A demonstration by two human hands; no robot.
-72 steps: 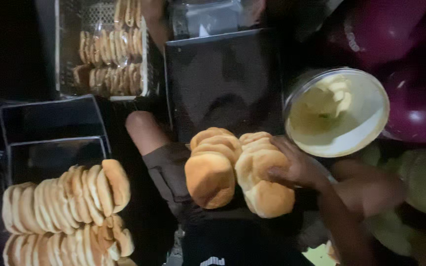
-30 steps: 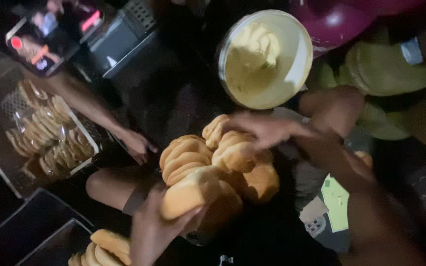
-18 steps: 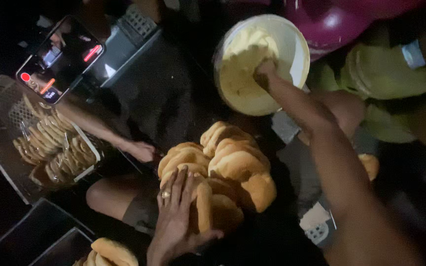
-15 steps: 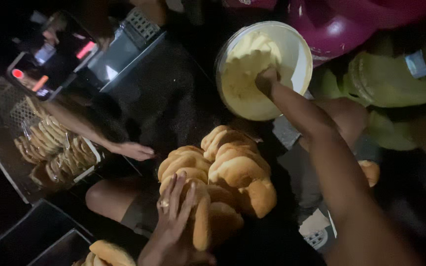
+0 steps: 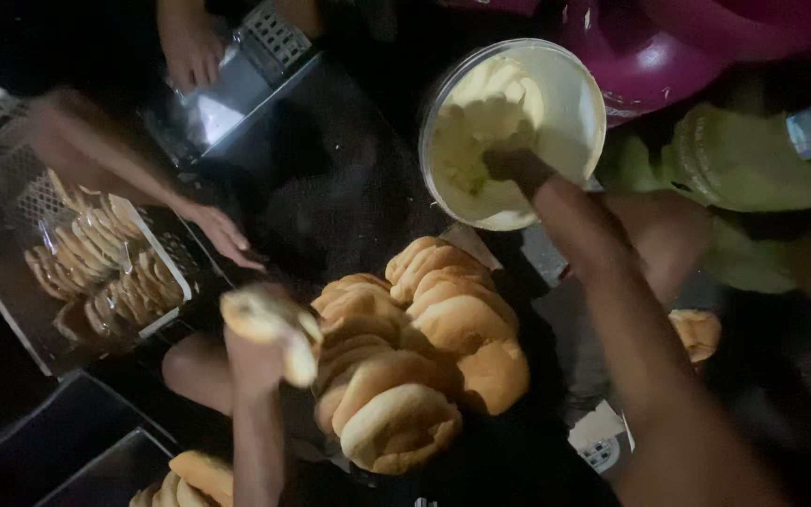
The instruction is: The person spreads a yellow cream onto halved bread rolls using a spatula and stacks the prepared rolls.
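My left hand (image 5: pixel 257 361) is raised and grips a split golden bun (image 5: pixel 269 324), blurred by motion, just left of a heap of several buns (image 5: pixel 420 361) on my lap. My right hand (image 5: pixel 514 167) reaches into a round white tub (image 5: pixel 574 99) of pale yellow spread (image 5: pixel 476 131), fingertips pressed into the spread. Its fingers are too dark to tell whether they are closed.
Another person's hand (image 5: pixel 222 235) hovers by a wire crate (image 5: pixel 2 235) of sliced buns at the left; a second hand (image 5: pixel 190 52) holds a metal tray at the top. A magenta bowl (image 5: pixel 668 56) and yellow-green bottles (image 5: pixel 753 160) lie right. More buns (image 5: pixel 190 474) sit bottom left.
My left hand has lifted one bun off the heap and swung it left. My right hand has pushed deeper into the tub of spread. The other person's hand moved toward the crate.
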